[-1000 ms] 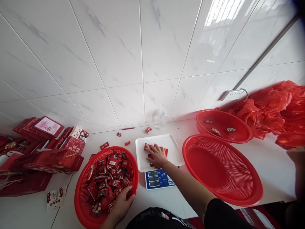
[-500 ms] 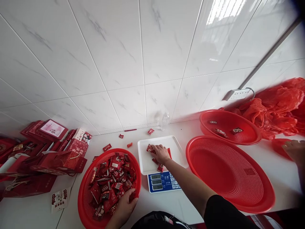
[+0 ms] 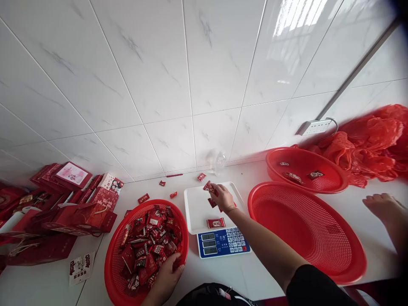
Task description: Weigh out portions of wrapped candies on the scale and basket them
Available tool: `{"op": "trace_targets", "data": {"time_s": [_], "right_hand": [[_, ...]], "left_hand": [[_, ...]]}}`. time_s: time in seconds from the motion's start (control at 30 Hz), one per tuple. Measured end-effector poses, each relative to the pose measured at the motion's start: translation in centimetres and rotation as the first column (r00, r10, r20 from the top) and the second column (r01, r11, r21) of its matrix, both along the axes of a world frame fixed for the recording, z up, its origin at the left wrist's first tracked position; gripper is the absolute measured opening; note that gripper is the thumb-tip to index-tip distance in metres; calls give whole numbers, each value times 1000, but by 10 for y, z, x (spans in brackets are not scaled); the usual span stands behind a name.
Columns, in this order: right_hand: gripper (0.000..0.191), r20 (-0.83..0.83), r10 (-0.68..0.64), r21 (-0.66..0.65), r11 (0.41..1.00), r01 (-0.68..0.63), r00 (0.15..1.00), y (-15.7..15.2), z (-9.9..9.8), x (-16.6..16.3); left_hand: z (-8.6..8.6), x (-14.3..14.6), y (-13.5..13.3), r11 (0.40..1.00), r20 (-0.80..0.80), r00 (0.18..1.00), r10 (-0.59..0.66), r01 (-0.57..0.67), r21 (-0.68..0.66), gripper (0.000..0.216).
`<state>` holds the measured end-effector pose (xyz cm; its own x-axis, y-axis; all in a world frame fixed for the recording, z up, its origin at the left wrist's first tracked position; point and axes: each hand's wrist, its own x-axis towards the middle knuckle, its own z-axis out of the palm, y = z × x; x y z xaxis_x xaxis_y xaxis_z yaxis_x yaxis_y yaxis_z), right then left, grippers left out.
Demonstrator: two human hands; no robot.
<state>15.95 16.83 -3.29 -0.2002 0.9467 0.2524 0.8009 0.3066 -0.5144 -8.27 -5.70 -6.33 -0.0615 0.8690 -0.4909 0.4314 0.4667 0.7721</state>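
Note:
My right hand is closed on red wrapped candies over the white tray of the digital scale. Below the fingers more candies show, partly hidden by the hand. Another wrapped candy lies flat near the tray's front edge. My left hand grips the right rim of a round red basket, heaped with mixed red candies. Some of its fingers are out of sight.
Right of the scale are a large red basket and another basket holding a few candies. Red plastic bags lie behind another person's hand. Gift boxes stand at left. Loose candies and a clear bottle lie near the wall.
My right hand has lifted and moved right over the tray with candies, uncovering a candy and the scale's keypad. At right, the other person's hand has shifted, and the red item beside it is gone.

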Motion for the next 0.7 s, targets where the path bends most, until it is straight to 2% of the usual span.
{"op": "trace_targets", "data": {"time_s": [0.1, 0.2, 0.33, 0.43, 0.5, 0.57, 0.6, 0.67, 0.7], "right_hand": [[37, -106, -98, 95, 990, 108, 989, -1, 13, 35], [37, -143, -259, 160, 946, 281, 955, -12, 17, 87], [43, 106, -464, 96, 885, 455, 880, -37, 10, 149], [49, 293, -472, 79, 879, 471, 831, -55, 2, 155], [50, 328, -385, 87, 922, 378, 863, -65, -3, 134], [47, 323, -169, 43, 986, 164, 931, -75, -7, 100], [46, 312, -31, 3, 1000, 31, 949, -80, -9, 81], [41, 286, 202, -89, 979, -184, 937, -90, -12, 47], [38, 276, 271, -133, 961, -243, 922, -94, -14, 33]], "left_hand": [[5, 0, 2, 1000, -6, 1000, -12, 12, -6, 54], [5, -3, 4, 1000, -56, 998, -26, 27, 17, 52], [-1, -15, 13, 992, -222, 975, -26, 52, 112, 45], [-5, -23, 23, 974, -422, 905, -45, 133, 181, 39], [-5, -25, 31, 965, -529, 843, -96, 208, 157, 39], [-5, -26, 38, 963, -598, 786, -161, 257, 78, 42], [-4, -25, 40, 963, -618, 764, -188, 266, 36, 44], [-3, -24, 44, 962, -634, 741, -222, 272, -20, 46], [-2, -23, 45, 961, -633, 740, -228, 274, -25, 45]]}}
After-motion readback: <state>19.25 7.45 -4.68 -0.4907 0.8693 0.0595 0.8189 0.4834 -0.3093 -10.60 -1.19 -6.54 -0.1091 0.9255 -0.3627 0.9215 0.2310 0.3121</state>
